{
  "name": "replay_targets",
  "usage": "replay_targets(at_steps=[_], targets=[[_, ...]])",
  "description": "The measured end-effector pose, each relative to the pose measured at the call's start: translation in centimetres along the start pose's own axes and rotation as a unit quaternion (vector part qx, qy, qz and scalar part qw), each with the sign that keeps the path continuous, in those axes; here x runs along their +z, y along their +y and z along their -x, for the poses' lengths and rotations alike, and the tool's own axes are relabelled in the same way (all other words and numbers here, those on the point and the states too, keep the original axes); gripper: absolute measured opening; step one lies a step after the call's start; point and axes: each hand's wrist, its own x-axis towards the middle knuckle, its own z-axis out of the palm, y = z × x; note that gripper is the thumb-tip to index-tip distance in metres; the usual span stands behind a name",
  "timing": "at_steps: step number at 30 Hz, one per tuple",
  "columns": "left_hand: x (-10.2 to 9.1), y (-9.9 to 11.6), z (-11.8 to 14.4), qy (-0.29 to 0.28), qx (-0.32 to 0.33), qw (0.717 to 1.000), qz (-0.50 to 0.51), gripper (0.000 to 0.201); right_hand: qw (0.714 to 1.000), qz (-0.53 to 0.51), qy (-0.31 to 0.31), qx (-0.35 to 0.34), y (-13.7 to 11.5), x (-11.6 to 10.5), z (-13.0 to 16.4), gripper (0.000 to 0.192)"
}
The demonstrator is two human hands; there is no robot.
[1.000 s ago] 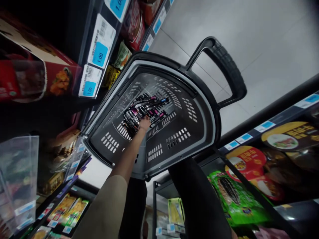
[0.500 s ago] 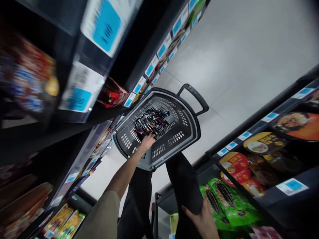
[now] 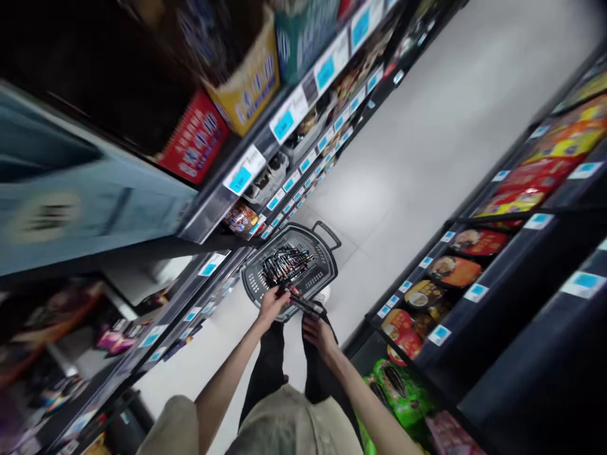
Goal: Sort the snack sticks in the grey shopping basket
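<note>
A dark grey shopping basket with its handle out to the far right stands on the floor before my legs. Inside lies a heap of slim, dark, shiny packets. My left hand is closed on one end of a long narrow dark packet, over the basket's near rim. At the packet's other end is my right hand, its fingers curled against it. The print on the packet is too small to read.
Shelves with blue-and-white price tags rise close on the left, holding yellow and red cartons. On the right, shelves hold round-lidded tubs and green seed bags. A pale tiled floor runs between them.
My left hand has come up out of the basket with a narrow dark packet. My right hand has left my knee and come to the packet. The view has risen, so the basket looks smaller.
</note>
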Motion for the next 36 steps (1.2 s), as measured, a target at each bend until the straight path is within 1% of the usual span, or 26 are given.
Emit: replay_targets(at_steps=[1, 3, 4, 6, 8, 9, 10, 12, 13, 15, 17, 19, 21, 23, 25, 27, 29, 31, 33, 34, 36], targets=[[-0.4, 2.1, 1.3, 0.003, 0.005, 0.999, 0.047, 0.041, 0.995, -0.073, -0.061, 0.003, -2.1, 0.8, 1.6, 0.046], [-1.4, 6.5, 3.8, -0.001, 0.029, 0.993, 0.118, 0.046, 0.976, -0.166, -0.143, -0.011, -5.8, 1.5, 5.1, 0.046], [-1.8, 8.7, 5.1, -0.012, 0.045, 0.988, 0.146, 0.046, 0.966, -0.182, -0.183, -0.020, -7.3, 1.5, 7.0, 0.048], [-2.4, 12.8, 7.9, -0.057, 0.073, 0.979, 0.181, 0.042, 0.956, -0.166, -0.241, -0.027, -9.5, 1.0, 10.9, 0.051], [-2.6, 16.1, 10.8, -0.121, 0.092, 0.970, 0.189, 0.039, 0.955, -0.123, -0.268, -0.032, -10.7, 0.5, 14.5, 0.049], [-2.6, 17.3, 12.3, -0.151, 0.099, 0.966, 0.187, 0.038, 0.956, -0.104, -0.272, -0.043, -11.1, 0.3, 16.2, 0.047], [-2.5, 18.4, 13.7, -0.173, 0.102, 0.962, 0.186, 0.037, 0.957, -0.093, -0.269, -0.062, -11.4, 0.1, 17.8, 0.046], [-2.0, 19.7, 16.5, -0.190, 0.112, 0.957, 0.186, 0.035, 0.957, -0.097, -0.250, -0.112, -12.1, -0.1, 20.7, 0.048], [-1.7, 20.0, 17.8, -0.189, 0.119, 0.956, 0.189, 0.034, 0.956, -0.110, -0.236, -0.137, -12.4, -0.2, 21.9, 0.050], [-0.8, 20.0, 20.3, -0.183, 0.130, 0.953, 0.201, 0.032, 0.950, -0.147, -0.201, -0.187, -13.2, -0.6, 24.0, 0.052], [0.4, 19.1, 22.7, -0.172, 0.132, 0.948, 0.232, 0.030, 0.940, -0.181, -0.177, -0.230, -13.9, -1.4, 25.5, 0.047], [1.7, 17.7, 24.8, -0.139, 0.122, 0.942, 0.281, 0.032, 0.927, -0.208, -0.163, -0.265, -14.4, -2.3, 26.7, 0.043], [3.0, 16.1, 26.4, -0.090, 0.107, 0.935, 0.326, 0.036, 0.919, -0.217, -0.155, -0.291, -14.8, -3.2, 27.8, 0.043], [4.2, 14.8, 27.4, -0.050, 0.088, 0.928, 0.359, 0.037, 0.916, -0.206, -0.152, -0.308, -15.2, -4.0, 28.8, 0.042], [5.1, 14.0, 28.1, -0.036, 0.078, 0.914, 0.397, 0.039, 0.918, -0.191, -0.151, -0.314, -15.5, -4.7, 29.8, 0.039], [5.8, 13.6, 28.5, -0.053, 0.066, 0.891, 0.447, 0.041, 0.919, -0.182, -0.162, -0.311, -15.7, -5.4, 30.9, 0.038], [6.4, 13.4, 28.9, -0.083, 0.041, 0.867, 0.491, 0.035, 0.918, -0.177, -0.189, -0.300, -15.4, -5.9, 32.0, 0.039], [6.9, 13.1, 29.1, -0.105, 0.011, 0.851, 0.515, 0.027, 0.915, -0.173, -0.221, -0.290, -14.7, -6.2, 32.9, 0.038], [7.4, 12.7, 29.4, -0.126, -0.006, 0.843, 0.523, 0.022, 0.910, -0.175, -0.247, -0.282, -13.5, -6.2, 33.6, 0.036], [7.8, 12.4, 29.5, -0.138, -0.011, 0.841, 0.522, 0.021, 0.908, -0.178, -0.260, -0.276, -12.7, -6.1, 33.9, 0.039], [8.6, 11.9, 29.9, -0.166, -0.018, 0.842, 0.514, 0.025, 0.903, -0.193, -0.287, -0.256, -11.3, -5.9, 34.2, 0.050]])
